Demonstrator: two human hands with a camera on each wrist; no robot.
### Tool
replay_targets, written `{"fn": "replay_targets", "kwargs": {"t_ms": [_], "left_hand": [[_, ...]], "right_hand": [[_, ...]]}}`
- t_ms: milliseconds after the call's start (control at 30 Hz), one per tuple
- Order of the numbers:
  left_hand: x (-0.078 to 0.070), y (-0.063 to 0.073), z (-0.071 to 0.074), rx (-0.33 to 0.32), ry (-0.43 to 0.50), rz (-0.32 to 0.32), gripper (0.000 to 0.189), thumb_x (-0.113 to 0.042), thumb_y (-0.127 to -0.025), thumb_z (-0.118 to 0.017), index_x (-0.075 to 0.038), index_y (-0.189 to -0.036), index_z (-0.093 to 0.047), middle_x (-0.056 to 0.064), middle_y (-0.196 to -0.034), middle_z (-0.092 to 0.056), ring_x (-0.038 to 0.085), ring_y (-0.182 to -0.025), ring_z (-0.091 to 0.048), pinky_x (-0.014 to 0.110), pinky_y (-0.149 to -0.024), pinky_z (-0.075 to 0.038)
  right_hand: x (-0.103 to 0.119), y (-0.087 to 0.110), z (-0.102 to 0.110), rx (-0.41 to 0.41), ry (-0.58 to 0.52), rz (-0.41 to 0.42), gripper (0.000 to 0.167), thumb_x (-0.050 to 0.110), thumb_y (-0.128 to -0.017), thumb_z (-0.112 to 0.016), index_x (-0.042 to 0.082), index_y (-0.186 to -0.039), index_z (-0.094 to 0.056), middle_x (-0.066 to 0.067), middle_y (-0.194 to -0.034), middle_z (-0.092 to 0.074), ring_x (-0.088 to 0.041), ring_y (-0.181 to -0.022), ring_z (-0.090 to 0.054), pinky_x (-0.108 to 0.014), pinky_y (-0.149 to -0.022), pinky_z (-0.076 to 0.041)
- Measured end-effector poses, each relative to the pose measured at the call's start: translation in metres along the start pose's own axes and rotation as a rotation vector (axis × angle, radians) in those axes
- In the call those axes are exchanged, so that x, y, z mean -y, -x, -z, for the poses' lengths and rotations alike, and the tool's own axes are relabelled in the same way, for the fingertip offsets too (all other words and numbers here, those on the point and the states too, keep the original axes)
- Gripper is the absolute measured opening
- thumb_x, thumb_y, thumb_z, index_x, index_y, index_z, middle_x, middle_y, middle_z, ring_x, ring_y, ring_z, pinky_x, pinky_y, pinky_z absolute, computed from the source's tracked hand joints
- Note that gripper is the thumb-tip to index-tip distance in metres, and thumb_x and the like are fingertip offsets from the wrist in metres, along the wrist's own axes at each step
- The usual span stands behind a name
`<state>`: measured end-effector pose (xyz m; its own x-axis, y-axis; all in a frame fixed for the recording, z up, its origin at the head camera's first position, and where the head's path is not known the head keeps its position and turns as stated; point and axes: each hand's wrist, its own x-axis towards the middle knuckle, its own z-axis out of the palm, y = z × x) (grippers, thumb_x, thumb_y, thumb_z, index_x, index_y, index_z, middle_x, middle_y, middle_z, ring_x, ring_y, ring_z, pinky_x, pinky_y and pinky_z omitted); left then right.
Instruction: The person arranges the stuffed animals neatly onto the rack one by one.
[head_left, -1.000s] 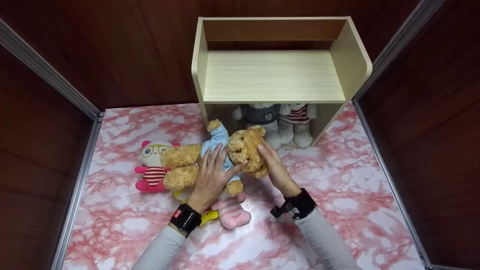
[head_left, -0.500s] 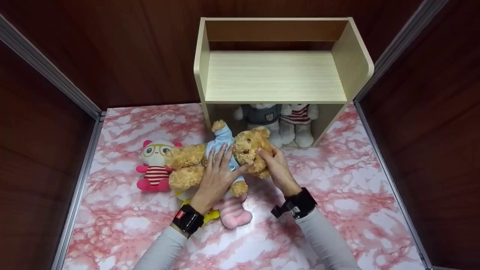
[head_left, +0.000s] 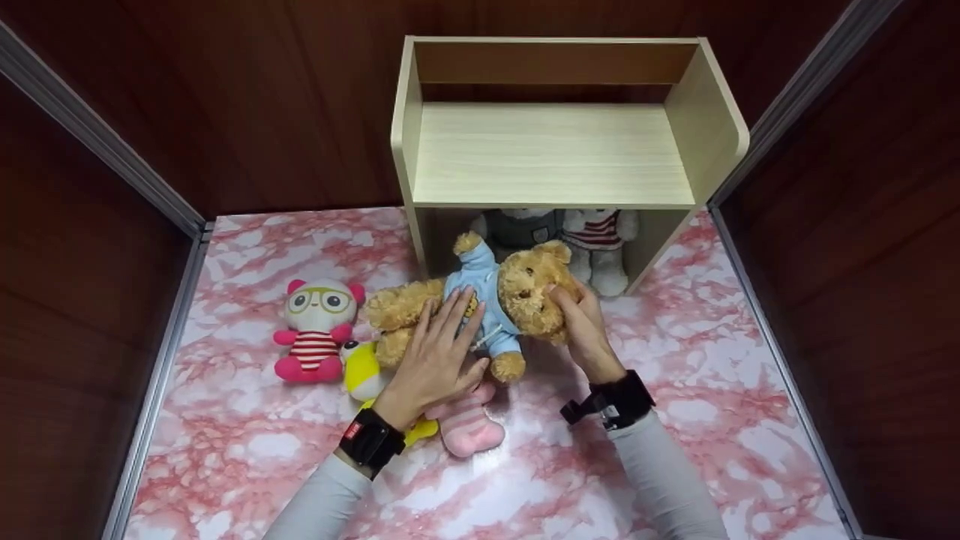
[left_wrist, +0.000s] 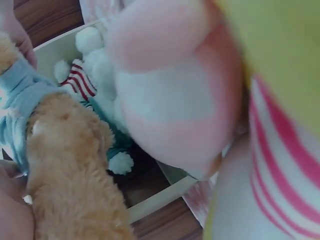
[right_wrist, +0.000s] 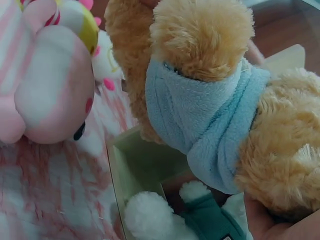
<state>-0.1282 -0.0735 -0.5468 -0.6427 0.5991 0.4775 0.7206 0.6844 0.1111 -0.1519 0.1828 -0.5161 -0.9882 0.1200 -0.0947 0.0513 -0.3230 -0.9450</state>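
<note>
The left hand (head_left: 435, 360) lies over the brown teddy bear (head_left: 491, 289), its fingers straight and spread across the front of the bear's blue top (right_wrist: 210, 115), its thumb held apart. The right hand (head_left: 590, 330) grips the bear's head, thumb on the face and fingers curled behind. The bear is stretched sideways between the two sets of fingers — head in the right ones, legs reaching out past the left ones.

Just below the left fingers, a pink striped toy (head_left: 471, 429) and a yellow toy (head_left: 364, 373) lie on the marbled counter (head_left: 697, 405), both partly covered by that hand in the head view. Farther left of these fingers lies a panda doll (head_left: 315, 346) with yellow glasses and a red-striped body.

Beyond both hands stands a pale wooden shelf unit (head_left: 555, 154). In its lower compartment, farther off than the right fingers, a white toy in a striped top (head_left: 600, 231) sits beside a toy in a dark top (head_left: 521, 229) — the latter partly hidden by the bear. Each wrist wears a black strap (head_left: 371, 439) next to a light grey sleeve (head_left: 322, 495).
</note>
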Motion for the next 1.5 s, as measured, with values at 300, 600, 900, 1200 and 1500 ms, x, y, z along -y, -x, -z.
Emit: {"fn": "replay_targets", "kwargs": {"t_ms": [300, 600, 900, 1200, 1500], "left_hand": [[0.006, -0.006, 0.004, -0.162, 0.152, 0.13, 0.069, -0.029, -0.099, -0.061, 0.009, -0.153, -0.04, 0.029, -0.157, -0.041, 0.046, -0.144, -0.04, 0.054, -0.119, -0.034], [0.012, -0.017, 0.004, -0.099, 0.274, 0.325, 0.075, -0.034, -0.096, -0.07, 0.007, -0.153, -0.042, 0.026, -0.153, -0.047, 0.044, -0.14, -0.046, 0.057, -0.114, -0.039], [0.017, -0.02, 0.001, 0.13, 0.795, 0.548, 0.086, -0.04, -0.089, -0.08, -0.007, -0.158, -0.039, 0.018, -0.149, -0.055, 0.033, -0.135, -0.054, 0.048, -0.115, -0.04], [0.015, -0.009, -0.026, 0.139, 1.211, 0.712, 0.068, -0.029, -0.086, -0.085, 0.004, -0.138, -0.056, 0.017, -0.132, -0.065, 0.028, -0.123, -0.06, 0.043, -0.113, -0.041], [0.014, 0.004, -0.053, -0.096, 1.325, 0.906, 0.055, -0.013, -0.092, -0.077, 0.006, -0.137, -0.052, 0.018, -0.13, -0.064, 0.026, -0.12, -0.06, 0.038, -0.11, -0.043]], "right_hand": [[0.014, -0.008, 0.013, -0.004, -0.019, 0.007, 0.051, 0.006, -0.096, -0.059, -0.001, -0.145, -0.045, -0.016, -0.125, -0.057, -0.021, -0.099, -0.067, -0.033, -0.086, -0.06], [0.025, -0.017, 0.021, 0.066, -0.019, 0.032, 0.041, 0.003, -0.093, -0.059, 0.002, -0.133, -0.052, -0.01, -0.114, -0.063, -0.018, -0.093, -0.066, -0.029, -0.079, -0.059], [0.027, -0.02, 0.02, 0.186, -0.015, 0.045, 0.04, 0.001, -0.087, -0.057, 0.0, -0.127, -0.058, -0.009, -0.105, -0.067, -0.017, -0.088, -0.066, -0.026, -0.077, -0.057], [0.02, -0.032, -0.004, 0.269, 0.035, 0.067, 0.048, 0.009, -0.093, -0.067, 0.001, -0.14, -0.057, -0.013, -0.12, -0.067, -0.022, -0.099, -0.068, -0.032, -0.086, -0.059], [-0.021, -0.03, -0.003, 0.163, -0.02, -0.02, 0.117, 0.08, -0.084, -0.058, -0.005, -0.159, -0.028, -0.03, -0.159, -0.036, -0.04, -0.145, -0.039, -0.045, -0.121, -0.032]]}}
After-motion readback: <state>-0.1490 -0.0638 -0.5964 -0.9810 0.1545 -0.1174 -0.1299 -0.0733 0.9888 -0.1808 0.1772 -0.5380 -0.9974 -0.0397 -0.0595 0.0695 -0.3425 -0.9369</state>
